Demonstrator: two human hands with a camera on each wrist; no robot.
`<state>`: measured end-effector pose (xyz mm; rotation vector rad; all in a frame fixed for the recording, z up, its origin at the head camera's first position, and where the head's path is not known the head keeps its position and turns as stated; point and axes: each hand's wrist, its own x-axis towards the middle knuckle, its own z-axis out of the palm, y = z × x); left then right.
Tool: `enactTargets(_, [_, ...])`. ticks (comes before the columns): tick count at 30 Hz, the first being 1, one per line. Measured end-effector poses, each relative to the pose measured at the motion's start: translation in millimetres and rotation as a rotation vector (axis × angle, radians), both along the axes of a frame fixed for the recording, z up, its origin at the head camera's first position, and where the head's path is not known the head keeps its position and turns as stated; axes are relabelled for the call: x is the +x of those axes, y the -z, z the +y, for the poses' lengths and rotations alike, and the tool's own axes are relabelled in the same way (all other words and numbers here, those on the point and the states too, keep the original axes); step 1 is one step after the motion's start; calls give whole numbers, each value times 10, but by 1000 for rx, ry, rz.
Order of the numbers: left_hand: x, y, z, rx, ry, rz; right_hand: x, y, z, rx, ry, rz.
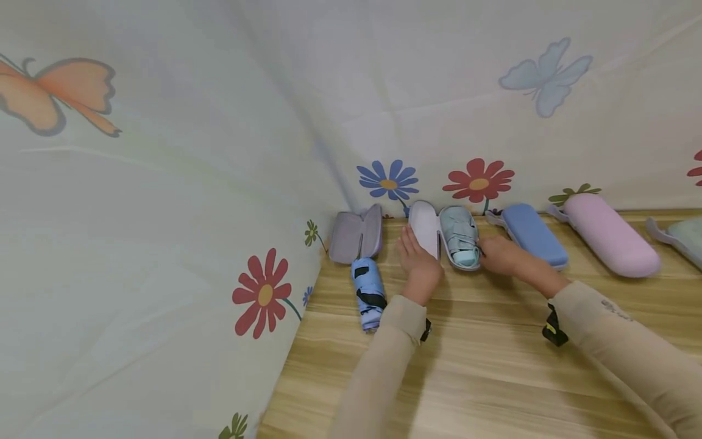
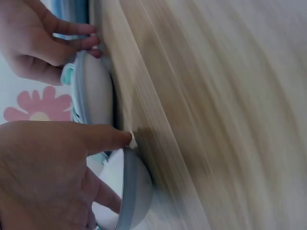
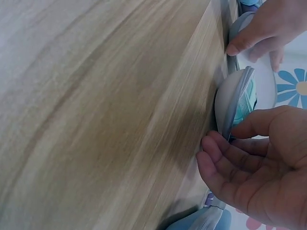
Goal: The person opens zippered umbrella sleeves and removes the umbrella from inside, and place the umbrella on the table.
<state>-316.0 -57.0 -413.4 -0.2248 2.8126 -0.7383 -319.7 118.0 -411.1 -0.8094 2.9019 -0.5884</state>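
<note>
A small zip case (image 1: pixel 425 221) lies opened flat near the wall, its white-lined lid on the left. In its right half sits a folded pale teal umbrella (image 1: pixel 458 230). My left hand (image 1: pixel 421 268) rests on the lid with fingers extended over the lining; in the left wrist view its thumb lies along the lid's near end. My right hand (image 1: pixel 498 255) pinches the right half's edge, thumb at the rim and fingers against the outer shell (image 3: pixel 225 103). Left of them a rolled blue umbrella (image 1: pixel 367 289) with a black strap lies before an opened grey case (image 1: pixel 345 239).
To the right, a blue case (image 1: pixel 533 233), a pink case (image 1: pixel 611 235) and a pale green case (image 1: pixel 690 235) lie closed in a row. Behind and to the left rises a white cloth wall (image 1: pixel 181 256) with flowers and butterflies. Everything stands on a wood-grain surface (image 1: pixel 482 366).
</note>
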Motion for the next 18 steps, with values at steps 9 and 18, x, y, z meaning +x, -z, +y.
enactTargets(9, [-72, -27, -129, 27, 182, -101, -31, 0, -25, -18, -7, 16])
enactTargets(18, [-140, 93, -304, 265, 347, -96, -21, -57, -27, -8, 27, -10])
